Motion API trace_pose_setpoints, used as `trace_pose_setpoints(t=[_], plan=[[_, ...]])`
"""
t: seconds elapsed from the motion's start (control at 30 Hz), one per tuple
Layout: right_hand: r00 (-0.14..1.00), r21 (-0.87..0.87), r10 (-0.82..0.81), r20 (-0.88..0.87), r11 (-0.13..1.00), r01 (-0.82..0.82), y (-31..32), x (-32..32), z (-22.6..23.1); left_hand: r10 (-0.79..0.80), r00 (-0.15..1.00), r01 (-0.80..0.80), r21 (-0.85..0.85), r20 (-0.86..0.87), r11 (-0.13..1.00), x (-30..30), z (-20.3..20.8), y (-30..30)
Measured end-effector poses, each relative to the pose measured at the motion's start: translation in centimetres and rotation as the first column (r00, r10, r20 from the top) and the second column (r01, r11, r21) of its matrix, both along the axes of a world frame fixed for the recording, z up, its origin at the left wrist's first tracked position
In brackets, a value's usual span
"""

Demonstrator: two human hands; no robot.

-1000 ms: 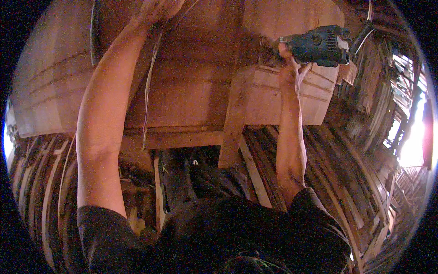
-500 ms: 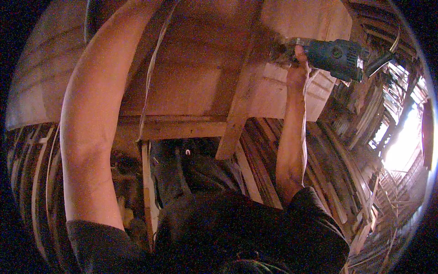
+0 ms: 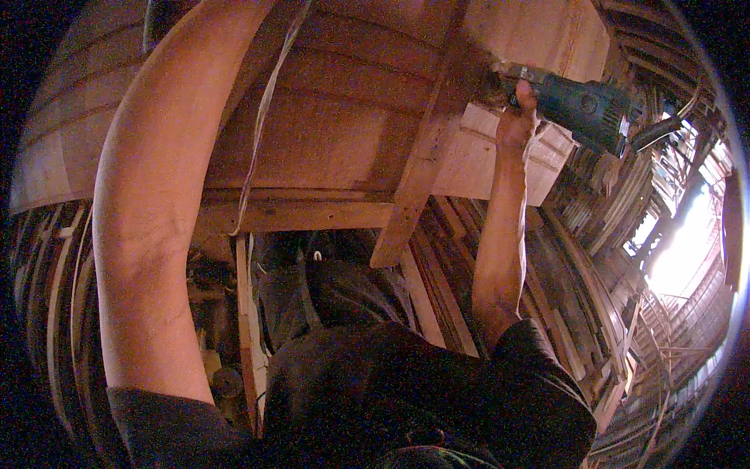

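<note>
My right hand (image 3: 519,117) is closed around the metal head end of a teal corded angle grinder (image 3: 582,103). The grinder's body slants down to the right, and its cord leaves from the rear. Its head is close to a wooden panel (image 3: 336,148), beside a wooden batten (image 3: 426,148) that crosses the panel; the working end is too dark to make out. Up the left side reaches my left arm (image 3: 148,227), in front of the panel. The left hand is beyond the upper edge, so what it touches is hidden.
A pale cord or strip (image 3: 269,102) hangs down across the panel. Below runs a horizontal wooden rail (image 3: 312,216). Long wooden boards (image 3: 437,289) are stacked behind me, with more timber (image 3: 617,187) at the right by a bright opening (image 3: 687,242).
My right hand and the grinder have shifted slightly right, and the grinder's rear end has dipped a little. My left arm has moved slightly left.
</note>
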State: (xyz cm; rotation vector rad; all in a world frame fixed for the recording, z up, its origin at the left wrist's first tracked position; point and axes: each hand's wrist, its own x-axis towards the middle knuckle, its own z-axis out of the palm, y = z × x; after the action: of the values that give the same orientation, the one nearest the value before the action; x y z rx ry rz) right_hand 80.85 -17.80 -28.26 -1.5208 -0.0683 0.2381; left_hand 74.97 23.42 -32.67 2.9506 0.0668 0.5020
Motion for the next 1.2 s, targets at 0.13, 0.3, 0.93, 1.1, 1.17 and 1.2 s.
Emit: trace_pose_setpoints(t=[0.13, 0.3, 0.93, 1.1, 1.17, 1.2], plan=[[1.0, -0.019, -0.019, -0.002, 1.0, 0.019, -0.2, 0.1, 0.1, 0.007, 0.999, -0.01, -0.086, -0.042, 0.996, 0.2, 1.0, -0.5], [1.0, -0.011, -0.009, -0.016, 1.0, 0.009, 0.2, -1.0, -0.3, 0.002, 0.983, -0.043, -0.215, -0.185, 0.976, -0.9, 3.4, -1.0], [0.999, -0.073, -0.05, 0.0, 0.996, 0.05, -1.0, -4.6, 1.9, -0.017, 0.996, 0.011, -0.074, -0.082, 0.997, -1.0, 4.8, -3.0], [0.999, -0.079, -0.044, 0.011, 0.996, 0.045, -0.6, -4.4, 1.7, -0.054, 0.994, 0.044, -0.107, -0.092, 0.993, -1.1, 5.6, -2.4], [0.999, -0.08, -0.036, 0.019, 0.996, 0.038, 0.0, -4.3, 1.3, -0.055, 0.994, 0.044, -0.113, -0.098, 0.993, -1.2, 6.1, -2.3], [0.999, -0.085, -0.035, 0.019, 0.996, 0.036, 0.0, -4.5, 1.5, -0.057, 0.993, 0.043, -0.12, -0.108, 0.992, -1.3, 6.6, -2.2]])
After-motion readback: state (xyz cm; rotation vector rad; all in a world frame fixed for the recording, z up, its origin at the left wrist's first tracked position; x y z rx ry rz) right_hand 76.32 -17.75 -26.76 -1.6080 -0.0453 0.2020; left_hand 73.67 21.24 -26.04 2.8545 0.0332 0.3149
